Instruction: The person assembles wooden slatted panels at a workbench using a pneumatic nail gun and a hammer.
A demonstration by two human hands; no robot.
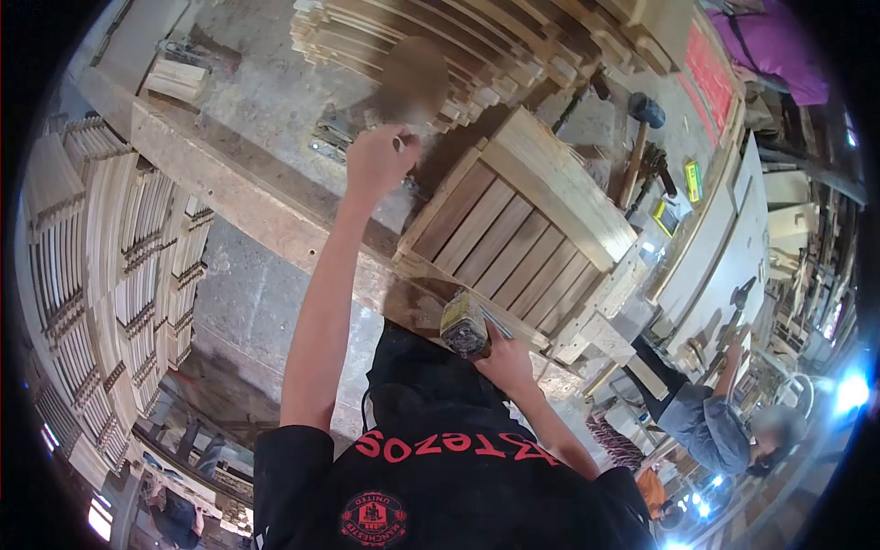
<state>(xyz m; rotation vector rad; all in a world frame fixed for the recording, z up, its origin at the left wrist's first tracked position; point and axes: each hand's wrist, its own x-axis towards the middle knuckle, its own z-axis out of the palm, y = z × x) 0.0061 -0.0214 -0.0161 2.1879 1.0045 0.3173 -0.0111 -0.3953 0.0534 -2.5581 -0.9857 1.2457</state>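
My left hand [378, 163] is closed over the workbench, its fingers pinched together near a blurred round brown shape [412, 81]. What sits in those fingers is too small to name. Close to it, some metal hardware [332, 135] lies on the bench. My right hand [506, 361], down by my waist, is closed beside a boxy, yellow-labelled container [465, 323] with a dark end. A thin metal piece shows by its fingers, and the grip is partly hidden. Between and beyond my hands rests a slatted wooden frame [513, 240] with thick side rails.
Curved wooden pieces [431, 41] are stacked at the back of the bench. A mallet [645, 112] and yellow boxes [693, 181] lie to the right. Tall stacks of slatted parts [101, 238] stand at left. Another person [706, 426] works at the lower right.
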